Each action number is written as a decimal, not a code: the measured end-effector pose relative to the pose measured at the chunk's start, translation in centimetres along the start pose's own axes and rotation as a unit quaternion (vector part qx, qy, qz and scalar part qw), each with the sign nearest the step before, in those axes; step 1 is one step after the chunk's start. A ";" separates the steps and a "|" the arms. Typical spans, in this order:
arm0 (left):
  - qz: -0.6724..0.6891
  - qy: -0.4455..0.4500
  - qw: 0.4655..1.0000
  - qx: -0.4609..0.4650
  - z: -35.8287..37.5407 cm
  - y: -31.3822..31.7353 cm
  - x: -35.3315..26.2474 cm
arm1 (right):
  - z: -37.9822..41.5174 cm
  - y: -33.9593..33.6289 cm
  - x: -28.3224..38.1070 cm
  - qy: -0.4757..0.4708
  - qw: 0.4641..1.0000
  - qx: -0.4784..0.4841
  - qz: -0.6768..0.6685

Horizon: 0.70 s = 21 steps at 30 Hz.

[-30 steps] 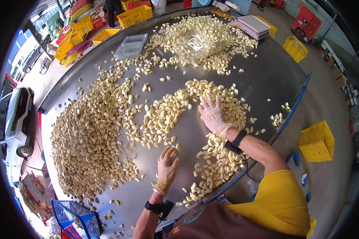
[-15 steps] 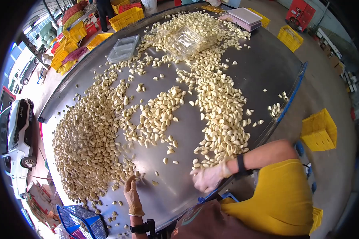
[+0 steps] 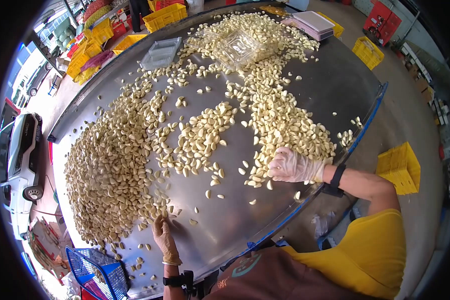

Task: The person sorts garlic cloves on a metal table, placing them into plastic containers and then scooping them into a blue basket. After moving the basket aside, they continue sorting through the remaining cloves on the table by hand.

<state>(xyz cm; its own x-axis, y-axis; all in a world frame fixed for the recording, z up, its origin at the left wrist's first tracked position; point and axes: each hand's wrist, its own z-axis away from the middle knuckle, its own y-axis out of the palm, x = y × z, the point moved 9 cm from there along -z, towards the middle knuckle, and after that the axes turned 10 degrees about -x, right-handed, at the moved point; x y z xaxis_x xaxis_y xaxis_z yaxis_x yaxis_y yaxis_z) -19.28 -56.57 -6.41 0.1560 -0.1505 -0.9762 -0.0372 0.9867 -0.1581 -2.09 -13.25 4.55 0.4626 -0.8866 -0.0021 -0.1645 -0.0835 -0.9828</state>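
Peeled garlic [image 3: 280, 117] spreads across a metal table [image 3: 225, 225], a band of it running from the far heap down to the right hand [image 3: 296, 166]. That gloved hand rests against the band's near end, its fingers curled inward; whether cloves are clasped inside cannot be told. The left hand [image 3: 166, 242], also gloved, has its fingertips at the lower edge of the largest heap, on the left; whether they pinch a clove is unclear.

The cloves are pale cream and smooth, duller and more tan in the left heap, with a smaller cluster between the hands' sides and strays on bare metal. A clear box [image 3: 239, 48] sits on the far heap, covering part of it, with a clear tray [image 3: 161, 53] to its left and a scale [image 3: 312, 24] to its right. A blue basket [image 3: 97, 274] stands at the near left corner, and a yellow crate [image 3: 399, 169] at right, off the table.
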 end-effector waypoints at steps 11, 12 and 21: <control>0.093 -0.176 0.929 0.311 8.1 17.9 -5.4 | -3.9 7.5 -11.0 0.333 0.904 -0.002 0.268; 0.088 -0.186 0.924 0.321 9.3 19.4 -4.8 | -2.9 6.7 -10.5 0.342 0.912 -0.048 0.222; 0.198 -0.470 0.750 0.422 14.7 25.5 -3.1 | -2.9 -0.1 1.5 0.226 0.945 -0.130 -0.198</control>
<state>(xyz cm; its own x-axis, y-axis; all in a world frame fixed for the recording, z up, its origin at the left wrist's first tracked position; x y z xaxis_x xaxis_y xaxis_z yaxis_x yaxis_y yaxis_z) -6.16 -30.05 -5.26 0.9388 -0.1178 -0.3237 0.3118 0.6897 0.6535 -3.95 -15.88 5.22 0.1227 -0.8618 0.4923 -0.2918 -0.5054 -0.8120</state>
